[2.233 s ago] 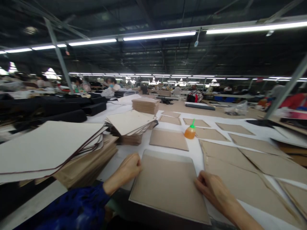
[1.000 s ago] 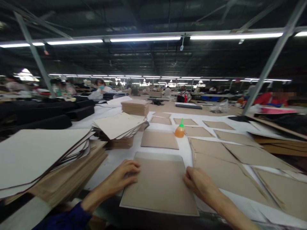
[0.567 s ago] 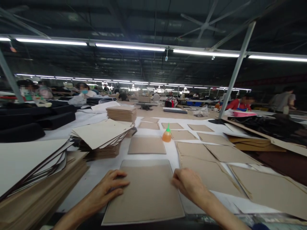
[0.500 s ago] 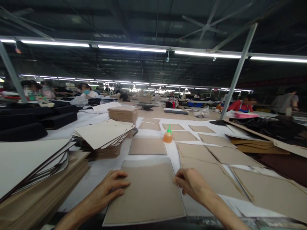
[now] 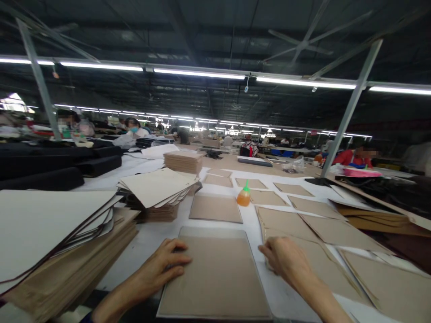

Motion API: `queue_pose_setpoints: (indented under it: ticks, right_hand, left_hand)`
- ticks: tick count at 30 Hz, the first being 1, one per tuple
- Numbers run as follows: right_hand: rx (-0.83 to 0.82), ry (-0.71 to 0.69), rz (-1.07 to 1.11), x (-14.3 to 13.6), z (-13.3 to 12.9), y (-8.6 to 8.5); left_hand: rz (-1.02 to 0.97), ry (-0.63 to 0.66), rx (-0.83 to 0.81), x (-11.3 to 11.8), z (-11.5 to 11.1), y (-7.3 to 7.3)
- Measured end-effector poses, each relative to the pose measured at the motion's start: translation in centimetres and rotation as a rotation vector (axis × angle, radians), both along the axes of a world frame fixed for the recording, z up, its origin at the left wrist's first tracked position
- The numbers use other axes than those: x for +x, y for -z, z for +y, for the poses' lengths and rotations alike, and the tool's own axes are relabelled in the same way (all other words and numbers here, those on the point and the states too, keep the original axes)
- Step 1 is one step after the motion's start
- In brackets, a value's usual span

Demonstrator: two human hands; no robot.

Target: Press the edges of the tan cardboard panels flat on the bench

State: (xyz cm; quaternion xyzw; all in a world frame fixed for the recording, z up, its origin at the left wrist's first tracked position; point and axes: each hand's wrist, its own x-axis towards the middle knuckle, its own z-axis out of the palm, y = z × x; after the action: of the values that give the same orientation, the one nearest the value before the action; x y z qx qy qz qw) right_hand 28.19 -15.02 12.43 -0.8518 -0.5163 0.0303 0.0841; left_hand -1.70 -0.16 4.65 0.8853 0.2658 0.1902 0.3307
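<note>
Nearest, at 6 o'clock on the worktop (image 5: pixel 148 237), the brown board (image 5: pixel 215 273) is lying flat w/ a pale sheet edge showing round it. Left hand (image 5: pixel 164 264) is pressing on its 9 o'clock edge, fingers spread & flat, gripping nothing. Right hand (image 5: pixel 286 262) is loosely curled, resting past the 3 o'clock edge on the neighbouring overlapped boards (image 5: pixel 313 242); can't tell if it's pinching anything.

Risk, as I judge it: w/ only one hand pinning, the board could be sliding off square on the sheet below; the right hand could be nudging the neighbours out of line. Glue bottle (image 5: pixel 243 196) at 12 o'clock is standing near enough to get knocked.

Vs 0.5 s ago: right hand is shifting off the board's edge toward 3 o'clock; left hand is staying put.
</note>
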Motion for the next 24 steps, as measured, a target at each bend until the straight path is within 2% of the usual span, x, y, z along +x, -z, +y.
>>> queue_pose_setpoints:
  ticks: [3,7,9,12,14,17,20,24]
  right_hand:
    - [0.028,0.026,0.029,1.6,-0.7,-0.5]
    - [0.116,-0.219,0.231,1.8,-1.5,-0.2]
    - [0.144,-0.344,0.232,1.3,-1.3,0.5]
    - [0.181,-0.491,0.281,1.4,-0.3,1.9]
    - [0.184,-0.497,0.316,2.2,0.8,3.0]
    - [0.193,-0.412,0.346,3.9,2.3,4.4]
    - [0.202,-0.407,0.392,4.9,3.3,4.9]
    - [0.184,-0.446,0.377,4.8,4.1,4.6]
  left_hand:
    - [-0.011,0.012,-0.011,0.0,-0.1,-0.2]
    - [-0.024,0.007,-0.069,-0.4,0.3,-0.2]
    - [-0.154,-0.104,-0.155,-0.6,0.7,0.2]
    - [-0.448,-0.368,-0.331,-0.8,1.4,1.2]
    - [-0.483,-0.429,-0.373,-0.9,1.9,1.9]
    - [-0.447,-0.413,-0.383,-0.8,2.1,2.3]
    - [-0.381,-0.375,-0.360,-0.6,1.5,1.7]
    - [-0.264,-0.319,-0.262,-0.6,0.2,0.1]
